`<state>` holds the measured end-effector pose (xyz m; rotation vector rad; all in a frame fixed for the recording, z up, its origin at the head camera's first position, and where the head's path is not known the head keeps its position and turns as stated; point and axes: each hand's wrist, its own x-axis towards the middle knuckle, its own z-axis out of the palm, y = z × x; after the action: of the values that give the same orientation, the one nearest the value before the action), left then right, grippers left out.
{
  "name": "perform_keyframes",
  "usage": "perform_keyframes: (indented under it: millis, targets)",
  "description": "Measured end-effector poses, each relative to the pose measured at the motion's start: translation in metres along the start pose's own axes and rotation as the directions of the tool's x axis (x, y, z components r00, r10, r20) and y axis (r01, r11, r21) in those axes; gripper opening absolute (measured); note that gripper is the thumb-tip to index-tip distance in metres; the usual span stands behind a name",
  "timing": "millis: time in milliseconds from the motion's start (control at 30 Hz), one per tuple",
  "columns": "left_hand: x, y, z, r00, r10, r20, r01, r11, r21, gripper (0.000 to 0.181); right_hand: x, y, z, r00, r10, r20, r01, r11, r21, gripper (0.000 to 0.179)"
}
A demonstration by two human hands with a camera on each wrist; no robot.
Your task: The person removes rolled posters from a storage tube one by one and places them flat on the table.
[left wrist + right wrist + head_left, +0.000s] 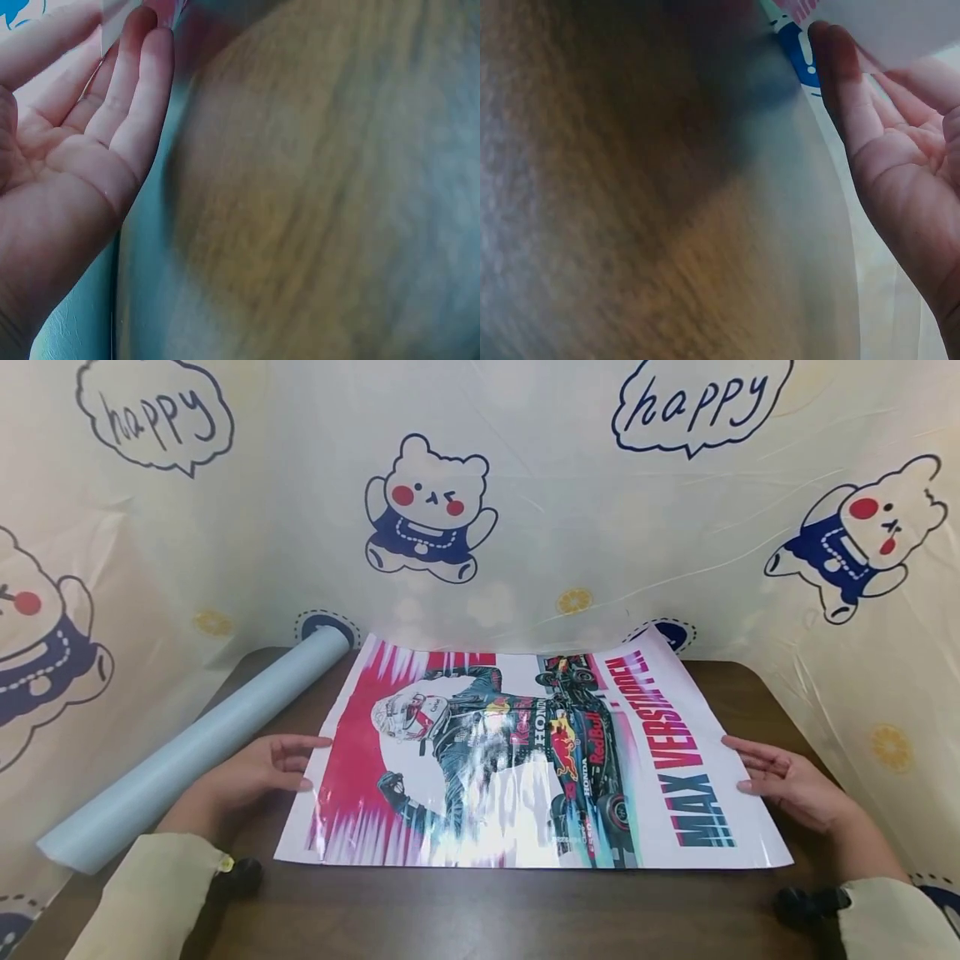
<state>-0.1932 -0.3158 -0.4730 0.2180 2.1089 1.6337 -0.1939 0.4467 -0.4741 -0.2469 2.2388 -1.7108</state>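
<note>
A glossy racing poster (495, 760) with a helmeted driver, a race car and the words MAX VERSTAPPEN spreads sideways over the table, its far right corner curling up. My left hand (258, 768) pinches its left edge between thumb and fingers; the left wrist view shows that hand (82, 127) with the sheet's edge at the fingers. On the opposite side, my right hand (798, 785) pinches the right edge. In the right wrist view, the white margin of the poster (900, 30) passes by the fingers of that hand (900, 165).
A long pale-blue roll (202, 747) lies diagonally along the left side of the brown table (480, 910), behind the left forearm. A curtain (555, 510) printed with bears and the word happy hangs round the back and both sides.
</note>
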Motion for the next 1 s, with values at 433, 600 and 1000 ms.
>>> perform_keyframes:
  millis: [433,600,1000]
  targets:
    - [0.005,-0.008,0.008,0.993,0.096,-0.063,-0.097,0.995,-0.005,0.057,-0.002,0.016,-0.004,0.998,-0.035,-0.045,0.04,0.991,0.125,0.039]
    - [0.004,-0.012,0.012,0.987,0.107,-0.116,-0.107,0.994,0.003,0.055,0.0,0.018,0.0,0.996,-0.036,-0.081,0.043,0.995,0.093,0.035]
    - [0.001,-0.027,0.018,0.962,0.068,-0.264,-0.021,0.984,0.177,0.064,-0.004,0.018,0.005,0.998,-0.038,-0.058,0.034,0.998,-0.059,0.039]
